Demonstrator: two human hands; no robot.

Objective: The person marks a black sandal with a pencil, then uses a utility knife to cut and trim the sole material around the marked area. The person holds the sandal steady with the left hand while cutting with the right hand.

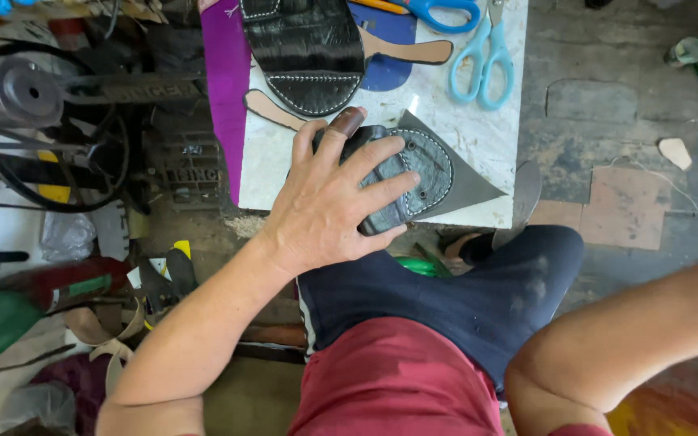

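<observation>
Head view: a stitched grey sole piece [414,173] is pressed flat under the spread left hand [329,202] at the near edge of the slab [478,133], uncut grey sheet [466,182] showing around it, scissors [482,56] lying untouched beyond; the right hand is out of view

A white marble slab [478,137] bears blue scissors [478,60]; black sandal upper [309,52]; grey stitched piece [426,169].

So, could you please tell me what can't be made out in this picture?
- Right hand: head view, cut off by the right edge; only the forearm shows.
- Dark leather piece: partly covered by the left hand.
- Black sandal upper: top cut off by the upper edge.
- Scissors: tips cut off by the upper edge.
</observation>
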